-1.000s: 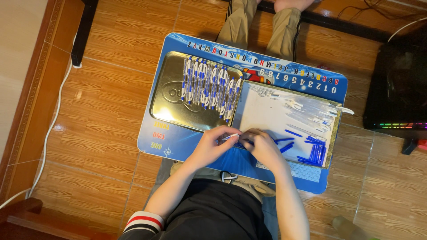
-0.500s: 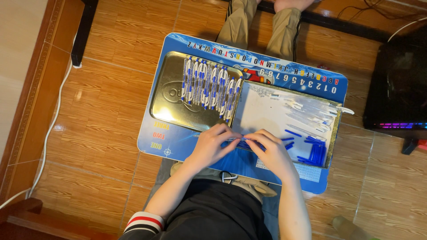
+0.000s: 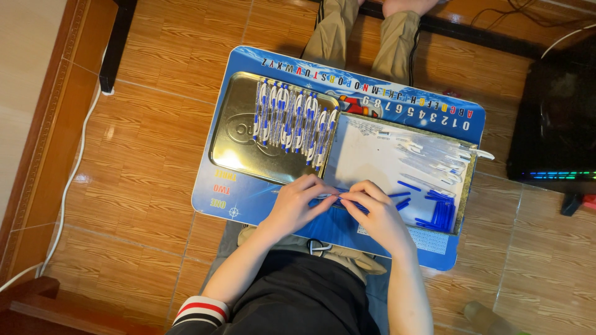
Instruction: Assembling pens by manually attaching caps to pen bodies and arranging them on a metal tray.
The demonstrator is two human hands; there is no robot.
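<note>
My left hand (image 3: 297,203) and my right hand (image 3: 374,214) meet over the near edge of a blue lap table (image 3: 248,192). Together they pinch a thin pen (image 3: 332,197) with a blue part between the fingertips. A gold metal tin lid (image 3: 236,146) on the left holds a row of several blue-and-white pens (image 3: 292,118). On the right, a white-lined tray (image 3: 366,161) holds loose blue pen parts (image 3: 437,211) and clear tubes (image 3: 434,164).
Another person's legs in khaki trousers (image 3: 360,34) are at the table's far edge. A black device with coloured lights (image 3: 552,124) stands at the right. A white cable (image 3: 74,161) runs along the wooden floor at the left.
My hands have shifted slightly together and to the right along the table's near edge, still working the same pen between the fingers.
</note>
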